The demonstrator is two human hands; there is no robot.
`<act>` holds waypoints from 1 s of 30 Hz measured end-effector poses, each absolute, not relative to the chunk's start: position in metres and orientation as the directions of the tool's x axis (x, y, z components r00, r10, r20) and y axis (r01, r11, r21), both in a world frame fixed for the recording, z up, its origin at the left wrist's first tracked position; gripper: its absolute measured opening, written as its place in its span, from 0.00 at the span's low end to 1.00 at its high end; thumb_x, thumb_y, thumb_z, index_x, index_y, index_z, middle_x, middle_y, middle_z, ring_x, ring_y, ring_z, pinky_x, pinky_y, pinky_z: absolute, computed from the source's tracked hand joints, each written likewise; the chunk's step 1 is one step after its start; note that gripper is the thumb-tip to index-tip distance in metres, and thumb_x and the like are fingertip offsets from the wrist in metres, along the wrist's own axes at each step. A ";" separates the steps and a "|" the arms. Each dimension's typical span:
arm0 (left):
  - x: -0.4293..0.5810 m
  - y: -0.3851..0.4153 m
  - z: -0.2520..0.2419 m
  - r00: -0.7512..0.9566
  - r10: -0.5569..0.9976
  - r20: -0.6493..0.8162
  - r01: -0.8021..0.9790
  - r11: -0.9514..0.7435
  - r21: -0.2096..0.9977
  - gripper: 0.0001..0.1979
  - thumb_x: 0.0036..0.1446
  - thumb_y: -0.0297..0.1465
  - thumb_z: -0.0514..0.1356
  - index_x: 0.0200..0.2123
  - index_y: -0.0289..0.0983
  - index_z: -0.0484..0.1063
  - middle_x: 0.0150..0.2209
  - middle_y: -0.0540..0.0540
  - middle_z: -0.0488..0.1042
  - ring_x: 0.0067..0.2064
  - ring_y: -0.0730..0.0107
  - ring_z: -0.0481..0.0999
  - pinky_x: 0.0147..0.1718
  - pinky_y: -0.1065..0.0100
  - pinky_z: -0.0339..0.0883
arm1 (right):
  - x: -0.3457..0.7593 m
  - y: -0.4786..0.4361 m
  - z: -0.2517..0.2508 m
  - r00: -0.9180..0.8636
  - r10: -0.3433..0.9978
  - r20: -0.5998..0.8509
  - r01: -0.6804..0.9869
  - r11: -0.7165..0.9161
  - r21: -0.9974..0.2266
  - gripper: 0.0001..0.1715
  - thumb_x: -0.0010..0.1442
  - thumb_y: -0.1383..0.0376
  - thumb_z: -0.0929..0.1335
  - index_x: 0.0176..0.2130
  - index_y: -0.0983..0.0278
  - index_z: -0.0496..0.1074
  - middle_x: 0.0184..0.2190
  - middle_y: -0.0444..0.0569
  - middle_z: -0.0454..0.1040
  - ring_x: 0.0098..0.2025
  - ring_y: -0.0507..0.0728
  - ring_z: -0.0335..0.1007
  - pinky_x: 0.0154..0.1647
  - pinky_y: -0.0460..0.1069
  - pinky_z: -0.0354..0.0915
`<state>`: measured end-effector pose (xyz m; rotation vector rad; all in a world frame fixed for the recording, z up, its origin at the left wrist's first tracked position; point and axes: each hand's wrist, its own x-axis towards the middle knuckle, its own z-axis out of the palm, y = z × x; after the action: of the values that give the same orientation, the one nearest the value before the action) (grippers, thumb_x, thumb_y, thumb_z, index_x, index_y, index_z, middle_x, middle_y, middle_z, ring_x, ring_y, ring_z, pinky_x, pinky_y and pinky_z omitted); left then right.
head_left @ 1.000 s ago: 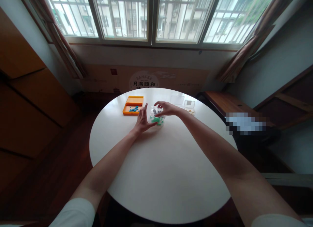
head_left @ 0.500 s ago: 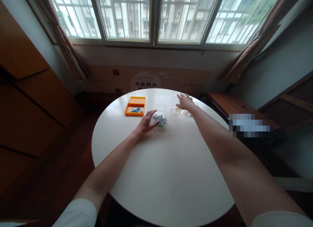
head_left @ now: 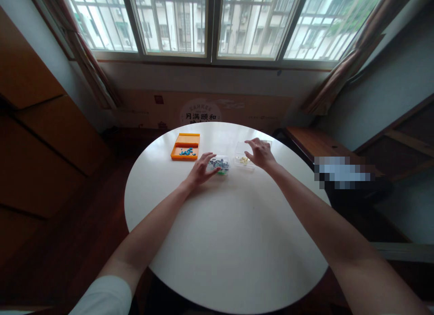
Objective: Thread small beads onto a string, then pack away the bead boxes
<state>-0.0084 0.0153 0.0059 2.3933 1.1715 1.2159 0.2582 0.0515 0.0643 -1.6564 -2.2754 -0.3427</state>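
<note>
My left hand (head_left: pixel 201 169) spans the left side of a small clear plastic box (head_left: pixel 228 163), thumb at its near side and fingers at its far side. Dark grey pieces (head_left: pixel 220 163) fill this box, and some green (head_left: pixel 222 172) shows at its near edge. To the right, my right hand (head_left: pixel 261 154) lies over a second clear plastic box (head_left: pixel 239 148), thumb and fingers curved around part of it. Small pale yellowish pieces (head_left: pixel 244 160) lie inside that one. The hand hides the box's right part and the exact finger contact.
An open orange case (head_left: pixel 173 157) with small blue pieces (head_left: pixel 187 151) stands at the back left of the round white table (head_left: pixel 230 233). A wooden bench (head_left: pixel 307 140) is beyond the table's right edge. Barred windows and curtains are behind.
My right hand has come nearer to me, and the clear box with the pale pieces has shifted the same way and slightly left. My left hand stays at its box.
</note>
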 end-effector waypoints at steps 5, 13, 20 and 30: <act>-0.008 0.015 0.007 0.351 0.737 0.577 0.562 -0.659 0.500 0.24 0.55 0.41 0.57 0.53 0.38 0.62 0.54 0.40 0.63 0.56 0.60 0.64 0.55 0.58 0.61 | 0.253 0.030 0.057 -0.293 0.852 0.433 0.950 0.311 0.030 0.19 0.60 0.66 0.59 0.51 0.64 0.63 0.46 0.57 0.68 0.46 0.64 0.63 0.48 0.57 0.50; -0.008 0.015 0.008 0.354 0.739 0.573 0.564 -0.657 0.500 0.24 0.55 0.42 0.57 0.53 0.38 0.62 0.53 0.40 0.63 0.55 0.61 0.64 0.55 0.59 0.61 | 0.247 0.021 0.056 -0.297 0.830 0.472 0.948 0.315 0.044 0.15 0.60 0.68 0.59 0.46 0.64 0.65 0.42 0.54 0.72 0.43 0.62 0.65 0.47 0.55 0.49; -0.007 0.015 0.007 0.345 0.739 0.578 0.548 -0.659 0.516 0.23 0.55 0.41 0.58 0.53 0.38 0.62 0.52 0.41 0.64 0.54 0.61 0.65 0.54 0.59 0.63 | 0.245 0.011 0.052 -0.292 0.878 0.379 0.952 0.304 0.029 0.17 0.62 0.64 0.56 0.44 0.65 0.69 0.38 0.56 0.75 0.42 0.62 0.67 0.46 0.54 0.51; -0.007 0.015 0.005 0.341 0.741 0.579 0.546 -0.657 0.520 0.26 0.55 0.42 0.57 0.54 0.37 0.59 0.53 0.39 0.63 0.55 0.61 0.64 0.55 0.60 0.61 | 0.250 -0.012 0.024 -0.350 0.914 0.205 0.937 0.344 0.065 0.38 0.59 0.43 0.53 0.63 0.56 0.50 0.64 0.50 0.51 0.64 0.67 0.44 0.57 0.60 0.48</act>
<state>-0.0069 0.0147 0.0052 2.3709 1.1616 1.2140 0.2498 -0.0121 0.0245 -1.7084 -2.4643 -0.2579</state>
